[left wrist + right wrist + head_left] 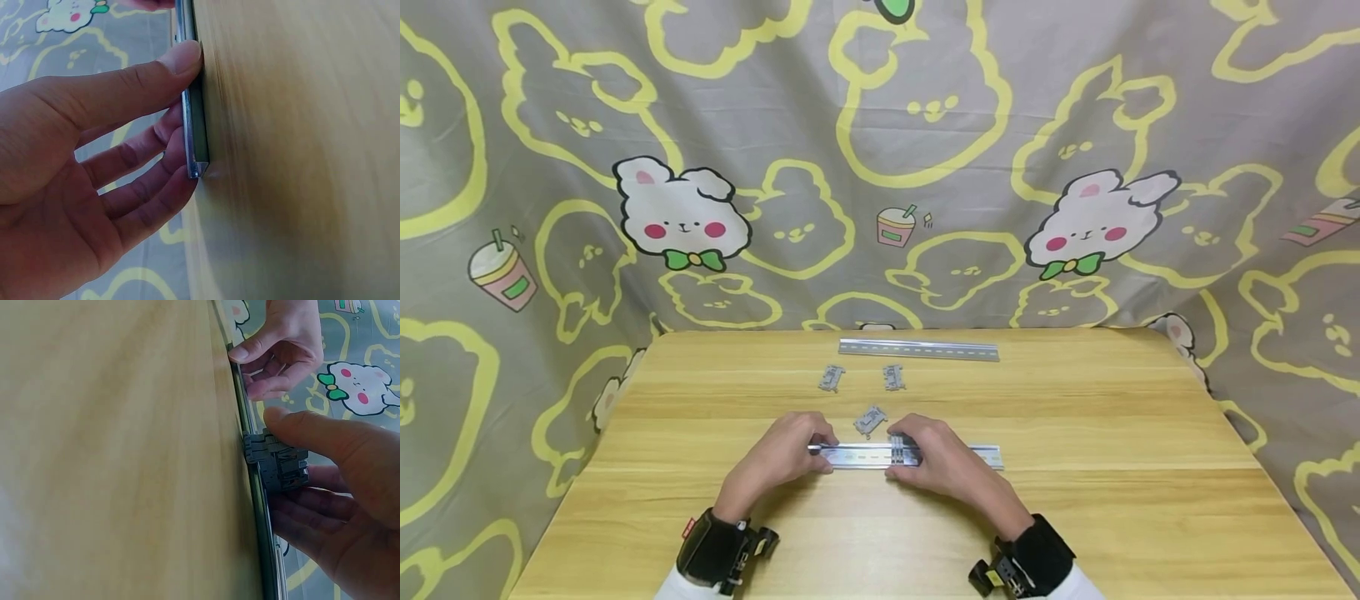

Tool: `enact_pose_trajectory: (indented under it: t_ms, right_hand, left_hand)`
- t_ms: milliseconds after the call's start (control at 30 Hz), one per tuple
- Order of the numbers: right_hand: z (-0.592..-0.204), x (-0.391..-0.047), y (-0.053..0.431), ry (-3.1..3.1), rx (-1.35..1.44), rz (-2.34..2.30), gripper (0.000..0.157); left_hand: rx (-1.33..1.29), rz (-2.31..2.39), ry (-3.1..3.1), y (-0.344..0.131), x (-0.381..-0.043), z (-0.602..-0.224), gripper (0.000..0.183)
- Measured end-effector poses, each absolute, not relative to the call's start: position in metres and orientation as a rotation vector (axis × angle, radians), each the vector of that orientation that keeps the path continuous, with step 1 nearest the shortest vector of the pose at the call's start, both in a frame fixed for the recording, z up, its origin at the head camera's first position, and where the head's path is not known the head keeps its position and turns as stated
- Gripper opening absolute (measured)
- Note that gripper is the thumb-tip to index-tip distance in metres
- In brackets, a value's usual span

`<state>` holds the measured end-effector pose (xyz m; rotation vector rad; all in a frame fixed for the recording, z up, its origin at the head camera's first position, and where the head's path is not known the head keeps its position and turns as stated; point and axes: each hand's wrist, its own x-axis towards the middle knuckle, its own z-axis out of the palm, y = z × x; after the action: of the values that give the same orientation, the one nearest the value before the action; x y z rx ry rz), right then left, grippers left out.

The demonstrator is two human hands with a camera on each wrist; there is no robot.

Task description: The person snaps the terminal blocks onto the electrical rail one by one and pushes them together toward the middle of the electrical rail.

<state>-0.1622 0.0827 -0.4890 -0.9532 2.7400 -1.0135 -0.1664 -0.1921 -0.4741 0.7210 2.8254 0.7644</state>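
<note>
A slotted metal DIN rail [857, 457] lies across the table in front of me. My left hand [790, 448] grips its left end, thumb on the near edge and fingers on the far edge. Grey terminal blocks [278, 461] sit side by side on the rail, right of its middle. My right hand [936, 457] holds them, with the thumb on one side and curled fingers on the other. The right wrist view shows the blocks seated over the rail's edge. Part of the rail is hidden behind the right hand.
Beyond the hands lie three loose grey terminal blocks, one nearest the rail [870, 420], one at left [831, 378] and one at right [892, 377]. Farther back is a second DIN rail [917, 350]. A patterned curtain [940, 250] hangs around the wooden table [1112, 417].
</note>
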Motion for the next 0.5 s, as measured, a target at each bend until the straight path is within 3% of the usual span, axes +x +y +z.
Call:
enact_pose_trajectory:
  t_ms: [500]
  right_hand:
    - [-0.493, -0.180, 0.087, 2.748, -0.990, -1.041, 0.056]
  left_hand:
    - [0.712, 0.811, 2.860, -0.192, -0.175, -0.479, 0.030]
